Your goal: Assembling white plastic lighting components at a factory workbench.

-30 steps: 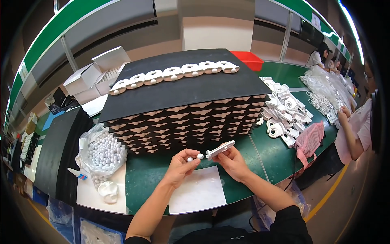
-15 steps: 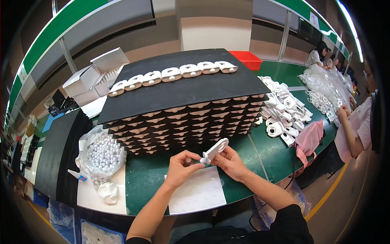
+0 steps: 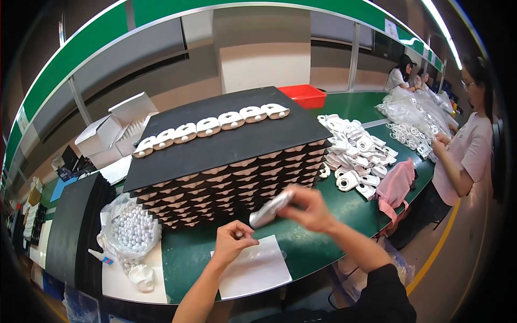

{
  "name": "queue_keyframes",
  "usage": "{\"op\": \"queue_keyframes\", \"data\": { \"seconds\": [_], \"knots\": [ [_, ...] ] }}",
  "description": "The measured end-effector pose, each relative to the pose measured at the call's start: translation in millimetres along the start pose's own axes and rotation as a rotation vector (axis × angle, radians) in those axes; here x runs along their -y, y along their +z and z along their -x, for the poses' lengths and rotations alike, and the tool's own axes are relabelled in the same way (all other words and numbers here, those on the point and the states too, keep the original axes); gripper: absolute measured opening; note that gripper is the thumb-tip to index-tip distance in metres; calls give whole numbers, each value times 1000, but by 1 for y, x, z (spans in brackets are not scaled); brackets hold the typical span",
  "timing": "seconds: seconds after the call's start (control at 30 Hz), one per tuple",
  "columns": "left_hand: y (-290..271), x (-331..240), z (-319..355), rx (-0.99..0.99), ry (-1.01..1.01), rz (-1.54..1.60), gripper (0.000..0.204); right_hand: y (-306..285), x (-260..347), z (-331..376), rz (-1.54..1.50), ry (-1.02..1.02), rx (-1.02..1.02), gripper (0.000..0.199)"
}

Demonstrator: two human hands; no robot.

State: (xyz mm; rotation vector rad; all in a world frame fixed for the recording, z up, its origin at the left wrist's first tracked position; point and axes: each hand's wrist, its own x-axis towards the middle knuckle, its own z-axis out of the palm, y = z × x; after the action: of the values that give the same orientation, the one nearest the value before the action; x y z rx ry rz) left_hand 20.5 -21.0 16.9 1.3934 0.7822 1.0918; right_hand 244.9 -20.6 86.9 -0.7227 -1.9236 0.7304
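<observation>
My right hand [image 3: 307, 207] holds a white plastic part [image 3: 271, 210] raised and tilted in front of a tall stack of black trays [image 3: 226, 161]. My left hand [image 3: 232, 242] is just below and to the left, fingers pinched on a small white ball [image 3: 238, 234], over a white sheet [image 3: 253, 266] on the green table [image 3: 344, 215]. A row of several finished white parts [image 3: 210, 127] lies on the top tray. A clear bag of white balls [image 3: 132, 231] sits at my left.
A loose pile of white parts [image 3: 355, 151] lies right of the stack, with a pink cloth [image 3: 396, 185] beside it. A red bin [image 3: 304, 96] stands behind. White boxes [image 3: 116, 126] are at the far left. Another person [image 3: 466, 151] works at the right edge.
My right hand has lifted the white part up and to the right, away from my left hand. My left hand has dropped slightly toward the white sheet.
</observation>
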Motion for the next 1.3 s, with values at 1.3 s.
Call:
{"op": "queue_keyframes", "data": {
  "seconds": [1.3],
  "knots": [
    [-41,10,-10,-126,-389,1053,30,-176,-54,-169,333,641,-162,10]
  ]
}}
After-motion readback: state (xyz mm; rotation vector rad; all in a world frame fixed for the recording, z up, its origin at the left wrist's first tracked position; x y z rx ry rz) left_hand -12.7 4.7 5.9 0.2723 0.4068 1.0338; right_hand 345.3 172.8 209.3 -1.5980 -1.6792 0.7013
